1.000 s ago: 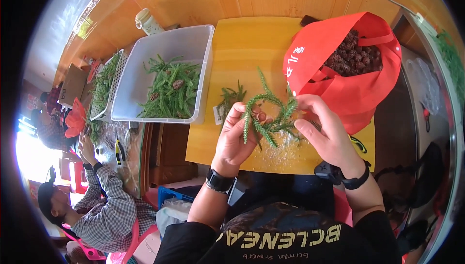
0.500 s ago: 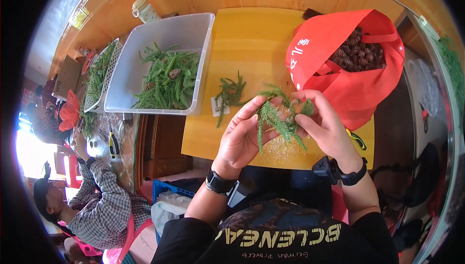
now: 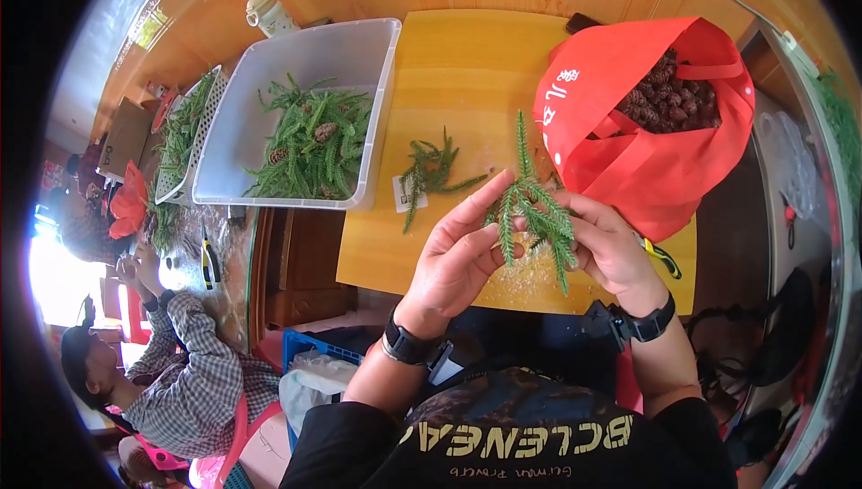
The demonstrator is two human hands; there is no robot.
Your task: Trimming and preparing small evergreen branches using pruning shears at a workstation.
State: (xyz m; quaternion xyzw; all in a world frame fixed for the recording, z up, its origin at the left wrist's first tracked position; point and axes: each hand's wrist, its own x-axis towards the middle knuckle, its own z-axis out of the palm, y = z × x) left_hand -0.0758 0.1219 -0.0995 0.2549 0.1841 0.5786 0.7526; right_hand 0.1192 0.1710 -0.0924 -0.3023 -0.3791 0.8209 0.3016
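Both hands now hold one straight bunch of green conifer sprigs point(image 3: 530, 211) over the near edge of the yellow table point(image 3: 467, 67) — a second ago the same sprigs were bent into a ring, so the ring has come undone or been let go. Left hand point(image 3: 458, 260): fingers mostly extended, fingertips pinching the stems from the 9 o'clock side. Right hand point(image 3: 615, 251): fingers curled round the bunch from 3 o'clock. At 10 o'clock of the hands, a loose sprig point(image 3: 431, 173) lies on the table; further at 10, a clear bin point(image 3: 382, 121) of sprigs and cones. At 1 o'clock, a red bag point(image 3: 646, 157) of pine cones, close beside the right hand. A seated person point(image 3: 180, 372) works at 8 o'clock — well apart.
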